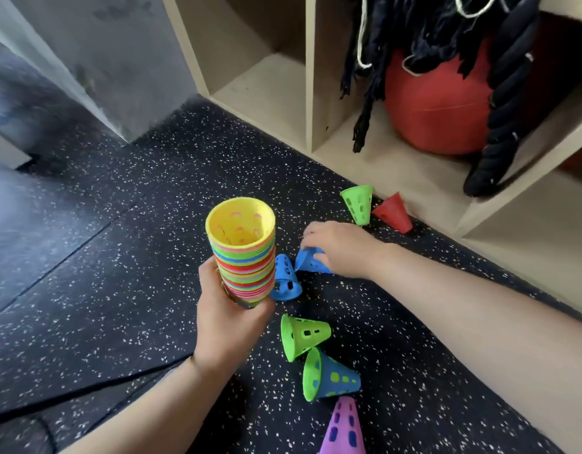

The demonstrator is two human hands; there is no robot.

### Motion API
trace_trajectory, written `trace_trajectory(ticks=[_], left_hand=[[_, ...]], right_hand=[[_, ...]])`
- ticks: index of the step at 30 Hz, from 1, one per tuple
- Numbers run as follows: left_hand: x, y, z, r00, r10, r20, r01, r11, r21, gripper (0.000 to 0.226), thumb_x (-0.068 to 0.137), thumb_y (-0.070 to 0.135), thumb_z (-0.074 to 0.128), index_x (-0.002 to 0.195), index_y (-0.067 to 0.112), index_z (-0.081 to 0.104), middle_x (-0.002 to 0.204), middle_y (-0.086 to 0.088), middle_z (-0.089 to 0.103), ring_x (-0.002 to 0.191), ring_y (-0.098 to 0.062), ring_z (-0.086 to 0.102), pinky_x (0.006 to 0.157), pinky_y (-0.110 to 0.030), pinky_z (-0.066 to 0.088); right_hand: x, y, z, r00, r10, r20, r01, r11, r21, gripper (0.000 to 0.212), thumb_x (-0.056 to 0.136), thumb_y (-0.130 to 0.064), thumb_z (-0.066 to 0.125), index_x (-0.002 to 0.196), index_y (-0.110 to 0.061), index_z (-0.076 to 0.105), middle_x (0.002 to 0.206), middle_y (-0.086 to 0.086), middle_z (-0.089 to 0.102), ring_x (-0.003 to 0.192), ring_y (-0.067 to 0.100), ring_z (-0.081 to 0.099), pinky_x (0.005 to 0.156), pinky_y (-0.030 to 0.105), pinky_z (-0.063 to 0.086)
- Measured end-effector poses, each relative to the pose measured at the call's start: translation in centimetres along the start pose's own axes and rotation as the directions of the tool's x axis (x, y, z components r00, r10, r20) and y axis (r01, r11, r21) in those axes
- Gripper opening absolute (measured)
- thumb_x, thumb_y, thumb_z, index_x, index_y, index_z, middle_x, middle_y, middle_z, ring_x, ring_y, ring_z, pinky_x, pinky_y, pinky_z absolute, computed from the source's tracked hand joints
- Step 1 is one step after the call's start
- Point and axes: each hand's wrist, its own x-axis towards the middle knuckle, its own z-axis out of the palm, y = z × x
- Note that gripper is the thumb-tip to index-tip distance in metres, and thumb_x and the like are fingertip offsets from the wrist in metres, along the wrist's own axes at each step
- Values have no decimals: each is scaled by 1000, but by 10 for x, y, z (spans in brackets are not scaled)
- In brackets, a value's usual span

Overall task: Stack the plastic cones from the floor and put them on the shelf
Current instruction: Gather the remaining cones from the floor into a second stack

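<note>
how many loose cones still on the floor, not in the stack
7: green cone and red cone by the shelf, two blue cones, green, blue-over-green, purple. Others may be nested.

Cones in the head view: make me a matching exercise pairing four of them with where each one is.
Things:
1. cone stack
2. blue cone
3. red cone
4. purple cone

Places:
A. lying by the shelf base
B. nearest the bottom edge of the picture
C. held upright in the left hand
D. under the right hand on the floor

Pairs: 1-C, 2-D, 3-A, 4-B
</note>
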Motion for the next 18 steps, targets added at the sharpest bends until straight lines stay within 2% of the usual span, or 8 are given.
trace_trajectory(ticks=[4, 6, 7, 9, 11, 13, 15, 18], left_hand=[[5, 1, 2, 1000, -9, 10, 10, 1000, -17, 73, 65, 21, 83, 122, 37, 41, 106, 26, 66, 97, -1, 68, 87, -38, 57], [6, 1, 4, 999, -27, 25, 28, 999, -17, 74, 65, 20, 83, 124, 36, 41, 107, 26, 66, 98, -2, 69, 89, -40, 57], [7, 1, 4, 999, -35, 38, 36, 999, -16, 75, 66, 18, 83, 125, 37, 41, 107, 25, 67, 98, -2, 69, 89, -41, 58], [7, 2, 5, 998, -44, 49, 45, 999, -10, 75, 68, 15, 83, 123, 41, 40, 106, 23, 68, 98, -3, 69, 88, -40, 58], [6, 4, 6, 998, -49, 50, 49, 999, 1, 75, 68, 15, 83, 122, 45, 39, 105, 22, 69, 96, -1, 69, 87, -36, 57], [4, 8, 7, 997, -54, 54, 54, 999, 0, 75, 69, 14, 82, 120, 47, 38, 104, 20, 69, 95, 0, 69, 86, -35, 57], [4, 12, 7, 997, -56, 50, 57, 998, -11, 75, 69, 12, 82, 120, 46, 38, 104, 19, 69, 93, -1, 69, 86, -36, 58], [6, 19, 7, 999, -41, 31, 42, 998, -36, 75, 68, 14, 83, 123, 41, 40, 105, 18, 69, 94, -1, 69, 87, -37, 58]], right_hand=[[-16, 14, 1, 979, 86, -187, -69, 993, 95, 19, 96, -12, 52, 104, -17, 69, 104, -2, 63, 99, 26, 61, 79, 44, 53], [-31, 14, -12, 910, 119, -397, -58, 985, 163, 16, 93, -7, 59, 101, -13, 72, 100, 1, 67, 90, 27, 64, 74, 41, 55], [-38, 9, -24, 825, 132, -549, -33, 982, 187, 16, 90, -4, 62, 100, -11, 73, 99, 3, 69, 85, 27, 65, 72, 39, 55], [-52, -8, -60, 588, 160, -793, 22, 977, 213, 17, 91, -2, 61, 101, -7, 74, 97, 7, 70, 78, 24, 64, 71, 33, 53], [-65, -32, -100, 371, 120, -921, 101, 981, 169, 16, 94, -2, 58, 102, -1, 73, 97, 11, 67, 76, 20, 61, 69, 27, 50], [-69, -54, -130, 253, 31, -967, 177, 981, 78, 17, 95, 1, 58, 103, 3, 72, 97, 16, 67, 80, 20, 62, 72, 25, 50], [-62, -71, -139, 302, -103, -948, 240, 970, -29, 17, 95, 0, 59, 104, 3, 73, 97, 17, 68, 87, 28, 65, 81, 31, 52], [-53, -85, -126, 487, -220, -845, 345, 937, -45, 20, 94, -7, 61, 110, -1, 73, 104, 14, 68, 89, 28, 65, 77, 31, 54]])
